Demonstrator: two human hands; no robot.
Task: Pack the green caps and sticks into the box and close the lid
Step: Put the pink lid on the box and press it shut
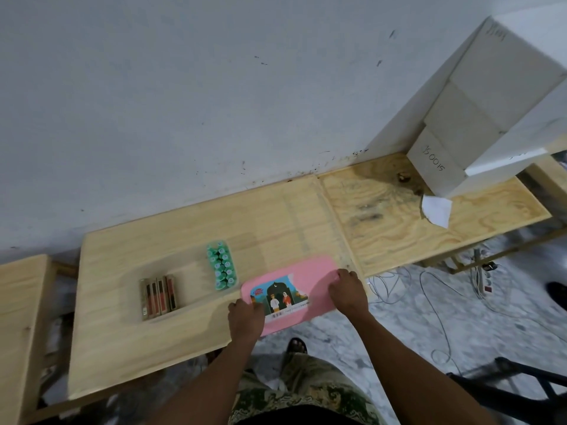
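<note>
A pink box (310, 273) with a picture label on its closed lid lies at the near edge of the wooden table (153, 332). My left hand (245, 317) grips its left end and my right hand (349, 291) grips its right end. Left of the box, a cluster of green caps (221, 265) sits in a clear tray. Further left, several red-brown sticks (159, 297) lie side by side in another clear tray.
White cartons (478, 111) are stacked at the table's far right against the wall, with a crumpled white paper (435, 210) beside them. Cables and a power strip (484, 277) lie on the marble floor to the right. A second wooden surface (18, 317) adjoins on the left.
</note>
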